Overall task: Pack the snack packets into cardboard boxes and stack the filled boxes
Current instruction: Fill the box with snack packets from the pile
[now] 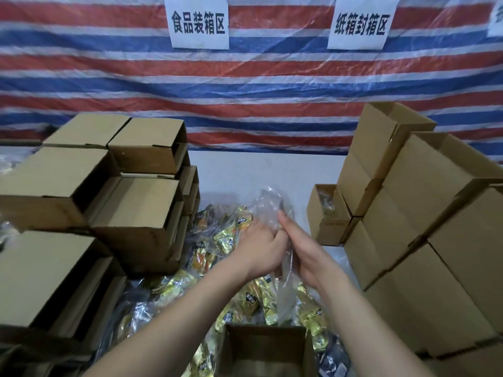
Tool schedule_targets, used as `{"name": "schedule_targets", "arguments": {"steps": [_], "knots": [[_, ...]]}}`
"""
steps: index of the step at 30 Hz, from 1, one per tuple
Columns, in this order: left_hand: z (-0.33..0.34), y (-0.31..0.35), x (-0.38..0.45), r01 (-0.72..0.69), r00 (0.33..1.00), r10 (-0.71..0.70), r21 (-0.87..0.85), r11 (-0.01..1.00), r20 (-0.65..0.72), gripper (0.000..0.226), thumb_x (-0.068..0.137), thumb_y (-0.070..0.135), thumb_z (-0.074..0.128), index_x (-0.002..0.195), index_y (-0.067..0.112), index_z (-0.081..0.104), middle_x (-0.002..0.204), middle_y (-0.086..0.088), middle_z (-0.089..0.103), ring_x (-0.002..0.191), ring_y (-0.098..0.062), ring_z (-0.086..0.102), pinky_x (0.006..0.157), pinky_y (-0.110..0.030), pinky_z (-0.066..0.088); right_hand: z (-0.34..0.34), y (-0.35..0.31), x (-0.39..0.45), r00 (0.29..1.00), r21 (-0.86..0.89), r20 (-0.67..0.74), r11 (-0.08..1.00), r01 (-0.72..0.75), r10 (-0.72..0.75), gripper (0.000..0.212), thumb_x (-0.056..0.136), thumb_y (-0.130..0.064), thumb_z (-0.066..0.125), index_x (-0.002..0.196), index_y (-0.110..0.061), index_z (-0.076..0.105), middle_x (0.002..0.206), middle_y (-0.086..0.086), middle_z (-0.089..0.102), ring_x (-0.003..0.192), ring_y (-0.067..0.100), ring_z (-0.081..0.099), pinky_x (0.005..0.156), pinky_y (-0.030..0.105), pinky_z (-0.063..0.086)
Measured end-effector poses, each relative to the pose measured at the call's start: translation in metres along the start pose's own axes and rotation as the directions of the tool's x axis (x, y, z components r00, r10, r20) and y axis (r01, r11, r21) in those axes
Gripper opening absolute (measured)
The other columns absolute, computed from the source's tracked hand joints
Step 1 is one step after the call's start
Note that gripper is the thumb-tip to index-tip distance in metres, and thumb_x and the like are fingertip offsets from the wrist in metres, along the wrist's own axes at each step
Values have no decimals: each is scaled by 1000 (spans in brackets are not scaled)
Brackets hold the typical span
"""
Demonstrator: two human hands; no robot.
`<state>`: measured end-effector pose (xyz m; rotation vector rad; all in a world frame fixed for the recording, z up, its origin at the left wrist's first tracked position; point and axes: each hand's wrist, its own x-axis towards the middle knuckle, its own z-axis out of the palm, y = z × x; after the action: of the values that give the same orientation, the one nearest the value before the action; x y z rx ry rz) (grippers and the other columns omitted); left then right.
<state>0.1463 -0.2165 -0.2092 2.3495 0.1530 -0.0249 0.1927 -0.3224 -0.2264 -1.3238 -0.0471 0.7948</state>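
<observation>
White tabletop (245, 170), striped tarp (245, 85) behind; both hands' fingers (283, 221) around clear bag (268, 202).

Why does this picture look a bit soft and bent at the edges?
Head view: the wide lens bows the striped tarp and leans the box stacks; the hands and clear plastic bag are slightly motion-blurred; lighting is flat, with glints on the gold packets.

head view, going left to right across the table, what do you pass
Stack of empty brown cardboard boxes → pile of gold foil snack packets → left hand → right hand, both gripping clear plastic wrap → stack of closed brown cardboard boxes.
</observation>
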Motion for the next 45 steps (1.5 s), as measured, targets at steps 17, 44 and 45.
{"name": "schedule_targets", "arguments": {"steps": [17,44,45], "knots": [[59,-155,-114,428,827,-343,-104,898,444,54,103,45,48,152,28,34,158,1,35,134,-14,44,101,-8,33,-26,68,-40,969,-681,245,708,188,-22,64,86,-23,77,135,-48,44,135,-28,51,118,-6,55,90,9,45],[103,-167,-133,401,914,-337,-368,839,228,20,106,38,38,105,35,58,101,-6,69,82,-17,63,59,-16,47,-28,170,-32,850,-958,162,285,15,501,37,92,-39,64,126,-26,62,105,-4,70,83,11,66,78,29,53],[104,-166,-133,395,916,-334,-355,848,222,20,106,39,38,105,36,58,100,-3,69,83,-16,63,61,-15,48,-31,168,-32,842,-966,157,256,23,517,30,94,-39,62,120,-25,66,102,-2,72,81,13,66,77,30,52]]}}
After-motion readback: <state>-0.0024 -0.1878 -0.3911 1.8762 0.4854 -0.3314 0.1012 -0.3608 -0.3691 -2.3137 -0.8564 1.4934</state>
